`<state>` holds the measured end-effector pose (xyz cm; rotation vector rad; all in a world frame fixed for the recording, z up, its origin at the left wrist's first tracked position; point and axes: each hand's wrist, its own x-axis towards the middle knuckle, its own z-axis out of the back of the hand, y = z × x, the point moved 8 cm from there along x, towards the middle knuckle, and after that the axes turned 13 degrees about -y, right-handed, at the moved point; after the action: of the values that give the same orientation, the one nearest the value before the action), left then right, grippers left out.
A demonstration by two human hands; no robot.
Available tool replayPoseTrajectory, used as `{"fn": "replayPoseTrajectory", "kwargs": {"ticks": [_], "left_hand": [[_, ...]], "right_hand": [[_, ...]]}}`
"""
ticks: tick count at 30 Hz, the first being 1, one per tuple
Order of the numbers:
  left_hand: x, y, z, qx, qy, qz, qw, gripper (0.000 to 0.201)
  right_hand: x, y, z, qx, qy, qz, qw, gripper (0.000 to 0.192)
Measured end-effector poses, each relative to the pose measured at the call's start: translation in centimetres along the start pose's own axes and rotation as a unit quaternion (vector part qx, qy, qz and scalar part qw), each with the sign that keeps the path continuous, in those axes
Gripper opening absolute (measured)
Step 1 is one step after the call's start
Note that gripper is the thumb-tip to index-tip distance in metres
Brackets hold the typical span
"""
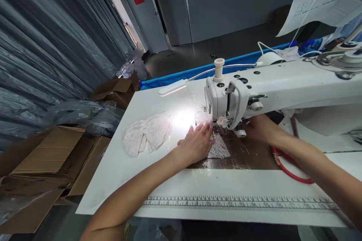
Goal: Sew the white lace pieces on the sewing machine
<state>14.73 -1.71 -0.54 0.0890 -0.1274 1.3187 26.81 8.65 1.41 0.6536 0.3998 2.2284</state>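
Observation:
My left hand (198, 142) lies with its fingers stretched out on a piece of white lace (220, 147) beside the needle area of a white sewing machine (285, 86). The lace passes under the presser foot, and part of it shows on the far side of my fingers. My right hand (256, 128) reaches in under the machine arm, to the right of the needle. The machine head and a knob (240, 133) hide its fingertips, so whether it holds anything is hidden. More white lace pieces (155, 131) lie on the table to the left.
A lamp (173, 87) on a bendable neck lights the white table (118, 184). A ruler strip (226, 203) runs along its front edge. A red ring (291, 171) lies near my right forearm. Cardboard boxes (53, 158) stand at the left. A paper sheet (319, 7) hangs at upper right.

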Motion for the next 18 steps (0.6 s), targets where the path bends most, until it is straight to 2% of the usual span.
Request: {"fn": "replayPoseTrajectory", "kwargs": {"ticks": [2, 4, 6, 8, 11, 15, 18], "left_hand": [[0.0, 0.9, -0.2, -0.034, 0.008, -0.056, 0.998, 0.043], [-0.1, 1.8, -0.1, -0.060, 0.001, -0.093, 0.994, 0.043], [-0.1, 2.4, 0.0, -0.072, -0.017, -0.101, 0.992, 0.043], [-0.2, 2.5, -0.1, -0.077, -0.037, -0.094, 0.992, 0.042], [-0.4, 2.0, -0.2, -0.079, -0.073, -0.085, 0.991, 0.040], [-0.7, 1.3, 0.2, -0.050, -0.117, -0.078, 0.989, 0.038], [-1.1, 1.1, 1.1, -0.048, -0.162, -0.074, 0.983, 0.030]], "right_hand": [[-2.3, 0.9, -0.7, 0.009, 0.021, 0.037, 0.999, 0.022], [-4.5, 2.7, -1.5, 0.033, 0.014, 0.112, 0.993, 0.023], [-6.0, 4.5, -2.3, 0.053, -0.001, 0.188, 0.981, 0.029], [-6.9, 5.5, -3.4, 0.059, 0.000, 0.235, 0.970, 0.034], [-7.1, 5.3, -4.6, 0.061, 0.009, 0.244, 0.968, 0.038], [-7.0, 4.3, -4.6, 0.079, -0.006, 0.222, 0.972, 0.038], [-7.2, 4.1, -4.5, 0.096, -0.010, 0.214, 0.972, 0.038]]}}
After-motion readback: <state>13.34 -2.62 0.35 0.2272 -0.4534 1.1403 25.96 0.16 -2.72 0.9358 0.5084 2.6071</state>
